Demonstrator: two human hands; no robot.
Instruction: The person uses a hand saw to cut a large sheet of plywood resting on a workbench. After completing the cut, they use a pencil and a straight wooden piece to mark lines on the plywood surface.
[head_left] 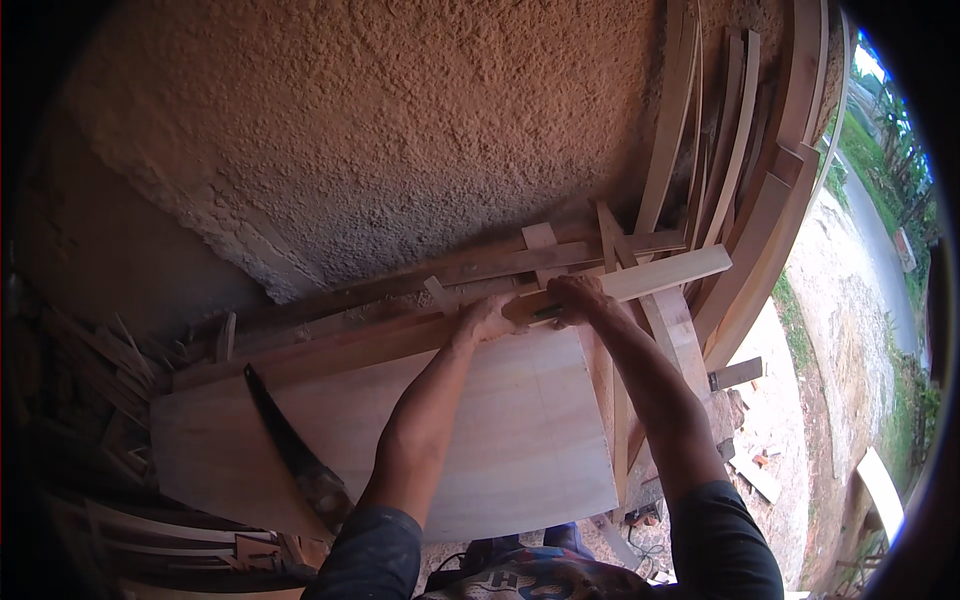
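Note:
My left hand [492, 318] grips a long wooden board [665, 268] that lies along the far edge of a pale plywood panel [500, 430]. Just right of it, my right hand [578, 300] is closed around a small, slim green object [548, 312], held against the board; what it is I cannot tell. The board's pale end reaches out to the right, beyond both hands. A handsaw [280, 425] with a dark blade lies diagonally on the panel, left of my forearms.
A rough plastered wall [400, 120] rises behind the bench. Long planks [750, 230] lean at the right, and scrap wood [115, 370] is piled at the left. Offcuts [755, 478] lie on the sunlit ground to the right, beside a road [890, 260] and greenery.

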